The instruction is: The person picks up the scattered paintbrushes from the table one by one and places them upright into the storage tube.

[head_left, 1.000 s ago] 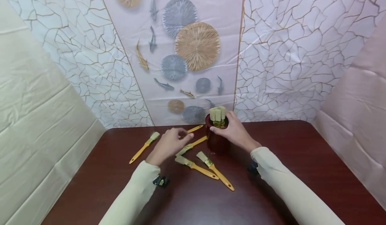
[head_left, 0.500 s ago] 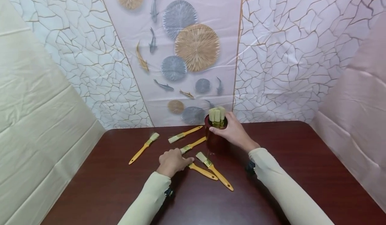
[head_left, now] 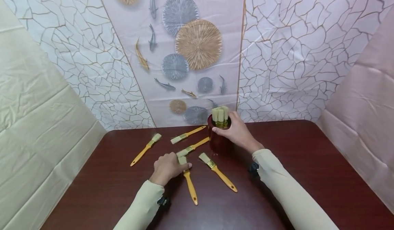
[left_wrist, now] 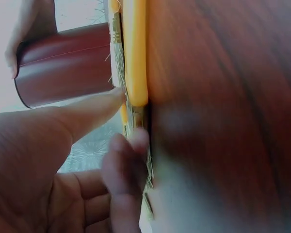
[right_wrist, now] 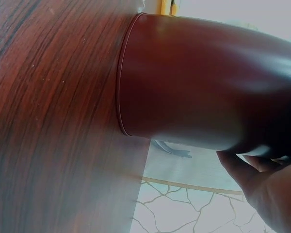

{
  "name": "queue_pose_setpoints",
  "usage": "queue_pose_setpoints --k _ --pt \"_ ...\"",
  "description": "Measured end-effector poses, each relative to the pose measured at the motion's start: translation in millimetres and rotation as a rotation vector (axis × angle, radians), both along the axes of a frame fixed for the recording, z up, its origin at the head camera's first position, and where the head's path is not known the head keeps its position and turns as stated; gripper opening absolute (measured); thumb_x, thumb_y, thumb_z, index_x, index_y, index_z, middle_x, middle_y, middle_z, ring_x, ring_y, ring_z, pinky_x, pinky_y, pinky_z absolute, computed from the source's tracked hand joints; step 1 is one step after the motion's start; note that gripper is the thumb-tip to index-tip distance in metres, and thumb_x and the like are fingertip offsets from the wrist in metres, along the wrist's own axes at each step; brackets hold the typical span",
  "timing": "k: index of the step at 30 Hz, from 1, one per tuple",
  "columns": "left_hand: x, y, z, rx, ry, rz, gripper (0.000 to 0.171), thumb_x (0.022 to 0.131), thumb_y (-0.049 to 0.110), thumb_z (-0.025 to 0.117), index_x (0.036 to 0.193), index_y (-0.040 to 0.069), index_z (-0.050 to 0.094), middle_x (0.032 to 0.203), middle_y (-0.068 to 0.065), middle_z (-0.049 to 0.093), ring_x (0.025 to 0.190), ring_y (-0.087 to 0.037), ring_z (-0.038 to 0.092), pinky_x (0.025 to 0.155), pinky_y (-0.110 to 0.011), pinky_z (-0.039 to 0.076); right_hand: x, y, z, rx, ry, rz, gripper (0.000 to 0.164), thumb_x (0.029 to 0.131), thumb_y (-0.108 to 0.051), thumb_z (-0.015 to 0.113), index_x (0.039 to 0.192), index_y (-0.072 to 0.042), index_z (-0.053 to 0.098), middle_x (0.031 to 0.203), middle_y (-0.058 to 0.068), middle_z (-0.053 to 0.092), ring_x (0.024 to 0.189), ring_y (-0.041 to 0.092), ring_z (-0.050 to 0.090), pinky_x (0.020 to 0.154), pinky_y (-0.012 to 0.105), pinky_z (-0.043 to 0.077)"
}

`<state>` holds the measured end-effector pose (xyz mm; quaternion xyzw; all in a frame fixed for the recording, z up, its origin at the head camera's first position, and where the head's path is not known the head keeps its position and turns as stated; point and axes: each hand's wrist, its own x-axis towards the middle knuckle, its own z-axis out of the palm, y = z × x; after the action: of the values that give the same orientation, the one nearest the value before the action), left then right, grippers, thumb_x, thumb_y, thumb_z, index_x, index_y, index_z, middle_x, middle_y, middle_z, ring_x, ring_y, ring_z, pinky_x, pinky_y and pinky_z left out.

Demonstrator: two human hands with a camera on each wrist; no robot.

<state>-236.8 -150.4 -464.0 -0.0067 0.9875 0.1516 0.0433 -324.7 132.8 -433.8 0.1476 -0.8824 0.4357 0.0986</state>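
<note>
Four brushes [head_left: 217, 171] lie loose mid-frame, the left hand [head_left: 167, 166] pinches a fifth [head_left: 190, 185], and several [head_left: 220, 115] already stand in the cup [head_left: 219, 145] the right hand [head_left: 239, 133] grips.

A person's two arms in pale sleeves reach forward. The left forearm [head_left: 140, 206] slants inward; the left hand [head_left: 168, 167], back upward, pinches low with thumb [left_wrist: 89, 112] opposing bent fingers [left_wrist: 126, 204]. The right forearm [head_left: 289, 187] extends farther, the right hand [head_left: 239, 133] curved in a wider grip.
</note>
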Motion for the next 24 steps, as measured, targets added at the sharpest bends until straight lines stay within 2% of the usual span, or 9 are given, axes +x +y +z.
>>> queue_pose_setpoints --k 4,7,9,13,16,21,24 --pt "7.3 3.1 -1.4 0.031 0.062 -0.001 0.065 0.087 0.058 0.082 0.053 0.017 0.044 0.050 0.004 0.031 0.045 -0.015 0.034 0.042 -0.030 0.025 0.6 -0.8 1.6 0.009 -0.006 0.003 0.098 0.085 -0.054 0.085 0.164 -0.022 0.035 0.134 0.015 0.050 0.113 0.033 0.054 0.102 0.056 0.046" --pt "10.0 7.2 -3.1 0.072 0.062 -0.024 0.060 0.088 0.053 0.083 0.054 0.017 0.048 0.049 0.005 0.035 0.044 -0.013 0.037 0.041 -0.028 0.026 2.2 -0.6 2.0 0.014 -0.018 -0.008 0.099 0.086 -0.054 0.084 0.164 -0.019 0.035 0.135 0.015 0.050 0.114 0.033 0.054 0.102 0.056 0.047" --pt "9.8 9.4 -3.6 0.126 0.029 -0.039 0.055 0.088 0.050 0.084 0.056 0.016 0.054 0.047 0.005 0.042 0.042 -0.013 0.043 0.040 -0.027 0.029 3.2 -0.2 2.4 0.020 -0.026 -0.019 0.099 0.086 -0.055 0.084 0.163 -0.016 0.035 0.136 0.015 0.049 0.115 0.033 0.054 0.103 0.055 0.047" --pt "10.7 10.9 -5.5 0.279 -0.067 -0.065 0.040 0.089 0.039 0.086 0.067 0.012 0.066 0.049 0.002 0.059 0.043 -0.013 0.058 0.042 -0.028 0.042 5.9 -0.6 1.6 0.024 -0.035 -0.027 0.100 0.086 -0.055 0.084 0.162 -0.011 0.037 0.137 0.015 0.050 0.116 0.034 0.055 0.103 0.055 0.047" --pt "10.3 10.9 -6.7 0.379 -0.121 -0.077 0.037 0.089 0.030 0.087 0.069 0.010 0.064 0.054 -0.002 0.064 0.046 -0.013 0.064 0.046 -0.029 0.052 6.4 -0.3 1.9 0.021 -0.038 -0.029 0.100 0.086 -0.055 0.084 0.161 -0.010 0.037 0.137 0.015 0.050 0.116 0.034 0.055 0.104 0.055 0.047" --pt "7.0 10.1 -9.3 0.484 -0.130 -0.079 0.038 0.089 0.023 0.087 0.071 0.008 0.057 0.059 -0.004 0.067 0.048 -0.012 0.066 0.049 -0.030 0.057 5.5 -0.2 3.2 0.020 -0.039 -0.034 0.101 0.085 -0.056 0.084 0.161 -0.009 0.037 0.137 0.015 0.050 0.116 0.033 0.055 0.104 0.055 0.047" --pt "4.7 9.2 -8.3 0.512 -0.134 -0.072 0.035 0.090 0.024 0.086 0.075 0.008 0.060 0.063 -0.005 0.068 0.049 -0.013 0.066 0.049 -0.029 0.057 5.0 0.0 4.0 0.020 -0.035 -0.035 0.101 0.085 -0.057 0.083 0.161 -0.009 0.038 0.136 0.015 0.050 0.116 0.033 0.055 0.105 0.055 0.047"
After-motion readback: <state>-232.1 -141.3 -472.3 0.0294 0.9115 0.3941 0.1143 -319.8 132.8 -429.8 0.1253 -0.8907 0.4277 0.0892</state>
